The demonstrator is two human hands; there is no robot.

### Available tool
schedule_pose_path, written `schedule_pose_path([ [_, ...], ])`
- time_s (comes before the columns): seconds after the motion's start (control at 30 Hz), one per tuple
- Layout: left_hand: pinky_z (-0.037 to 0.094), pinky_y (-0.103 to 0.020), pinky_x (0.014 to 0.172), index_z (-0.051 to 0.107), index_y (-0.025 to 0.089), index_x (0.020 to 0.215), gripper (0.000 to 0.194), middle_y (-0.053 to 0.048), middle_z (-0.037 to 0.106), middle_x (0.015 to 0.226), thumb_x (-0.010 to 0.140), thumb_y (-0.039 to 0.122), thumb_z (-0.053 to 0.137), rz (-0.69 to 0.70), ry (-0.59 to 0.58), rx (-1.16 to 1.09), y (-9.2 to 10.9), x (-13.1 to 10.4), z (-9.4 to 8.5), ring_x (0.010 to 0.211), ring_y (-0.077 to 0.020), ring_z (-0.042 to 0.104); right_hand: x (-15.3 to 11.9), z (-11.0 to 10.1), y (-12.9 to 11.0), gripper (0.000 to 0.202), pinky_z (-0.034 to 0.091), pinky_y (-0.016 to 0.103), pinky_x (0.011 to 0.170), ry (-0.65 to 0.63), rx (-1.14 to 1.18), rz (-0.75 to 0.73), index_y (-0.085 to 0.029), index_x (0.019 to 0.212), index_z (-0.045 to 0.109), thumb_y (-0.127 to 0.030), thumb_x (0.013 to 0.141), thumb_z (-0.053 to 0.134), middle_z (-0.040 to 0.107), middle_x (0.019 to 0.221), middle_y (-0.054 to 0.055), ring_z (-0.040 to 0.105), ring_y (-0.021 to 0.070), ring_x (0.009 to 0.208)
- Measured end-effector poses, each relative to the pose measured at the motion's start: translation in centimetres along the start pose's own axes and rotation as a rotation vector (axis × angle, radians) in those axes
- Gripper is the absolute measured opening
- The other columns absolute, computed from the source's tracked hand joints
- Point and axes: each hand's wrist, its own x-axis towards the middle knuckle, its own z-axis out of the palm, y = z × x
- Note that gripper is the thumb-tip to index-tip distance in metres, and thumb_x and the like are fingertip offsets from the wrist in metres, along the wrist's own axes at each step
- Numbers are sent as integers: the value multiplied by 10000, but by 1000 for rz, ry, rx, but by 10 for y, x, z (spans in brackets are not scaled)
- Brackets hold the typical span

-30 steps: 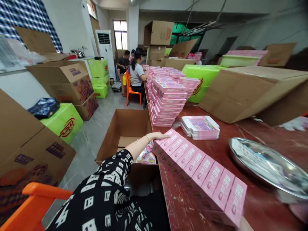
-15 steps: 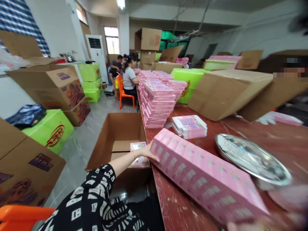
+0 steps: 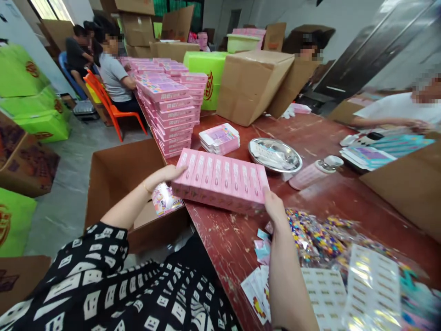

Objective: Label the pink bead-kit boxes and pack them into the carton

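Observation:
A row of several pink boxes [image 3: 220,177], pressed side by side, is held between my two hands over the near edge of the red table [image 3: 220,248]. My left hand [image 3: 175,174] grips the row's left end, and my right hand [image 3: 274,204] clasps its right end. To the left, below the table's edge, stands an open cardboard carton [image 3: 113,170] with a printed packet [image 3: 166,198] inside. Behind the row lies a small stack of flat white and purple cartons [image 3: 220,138]. Tall piles of pink boxes [image 3: 172,110] rise along the table's left edge.
A steel dish [image 3: 275,154] holding papers and a pink bottle [image 3: 315,172] are beyond my right hand. Bags of coloured beads [image 3: 317,234] and white sheets [image 3: 374,280] lie at right. Cardboard boxes [image 3: 255,85] stand farther back. Co-workers [image 3: 115,76] sit around the table.
The view has turned right. The row of pink boxes has swung from slanting toward me to lying more crosswise, and my right hand on its end now shows clearly.

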Motion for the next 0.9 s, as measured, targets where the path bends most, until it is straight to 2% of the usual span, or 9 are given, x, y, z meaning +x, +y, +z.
schedule_pose_path([
  [0.1, 523, -456, 834, 673, 122, 620, 554, -191, 719, 714, 676, 672, 706, -93, -25, -1, 2, 15, -4, 985, -441, 663, 15, 7, -4, 415, 463, 482, 969, -9, -48, 80, -205, 625, 645, -608, 615, 743, 712, 726, 120, 653, 377, 1043],
  [0.23, 526, -434, 854, 735, 141, 823, 677, -174, 758, 860, 782, 772, 491, -123, -171, -103, -22, 0, 7, 990, -359, 678, 7, 19, 10, 520, 522, 429, 896, -89, 50, 123, -192, 707, 676, -709, 661, 660, 736, 802, 140, 681, 331, 999],
  [0.3, 501, -443, 922, 736, 173, 966, 731, -159, 756, 1005, 835, 783, 356, -15, -185, -183, -35, -12, 16, 1087, -338, 649, -3, 23, 19, 650, 548, 407, 851, -150, 145, 130, -188, 790, 696, -797, 745, 475, 742, 838, 140, 696, 294, 963],
  [0.37, 436, -464, 1026, 710, 192, 1086, 714, -143, 729, 1127, 868, 751, 322, 137, -103, -213, -42, -22, 26, 1215, -333, 577, -11, 31, 27, 731, 553, 391, 848, -168, 348, 120, -200, 865, 702, -818, 793, 318, 746, 886, 123, 696, 261, 968],
  [0.47, 317, -469, 1141, 647, 212, 1223, 644, -114, 682, 1242, 902, 684, 348, 280, 37, -176, -41, -39, 42, 1348, -317, 456, -20, 42, 35, 666, 533, 380, 907, -136, 647, 77, -232, 961, 696, -770, 803, 337, 745, 984, 82, 676, 230, 1027],
  [0.57, 201, -464, 1207, 580, 221, 1327, 656, -100, 593, 1381, 918, 668, 328, 378, 107, -168, -23, -72, 46, 1440, -301, 334, -28, 41, 40, 549, 514, 409, 950, -137, 754, 33, -251, 1000, 694, -671, 812, 394, 738, 1045, 61, 663, 232, 1058],
  [0.63, 126, -437, 1234, 518, 228, 1401, 670, -80, 477, 1501, 926, 661, 328, 495, 150, -142, 1, -109, 42, 1489, -281, 237, -35, 37, 42, 470, 513, 430, 954, -181, 834, 11, -268, 1000, 694, -602, 816, 419, 733, 1075, 57, 662, 235, 1063],
  [0.77, 58, -479, 1236, 352, 246, 1516, 579, -62, 248, 1623, 992, 494, 350, 851, 144, 211, 62, -203, 37, 1518, -262, 117, -55, 42, 38, 411, 477, 522, 987, -407, 1011, 4, -259, 1058, 678, -514, 823, 458, 704, 1170, 69, 635, 250, 1139],
  [0.9, 34, -515, 1225, 356, 204, 1507, 510, -99, 89, 1652, 1019, 349, 345, 902, 270, 403, 100, -273, 55, 1522, -252, -51, -81, 66, 29, 407, 422, 613, 1012, -683, 1185, 36, -266, 1175, 634, -438, 853, 456, 624, 1323, 70, 565, 257, 1259],
])
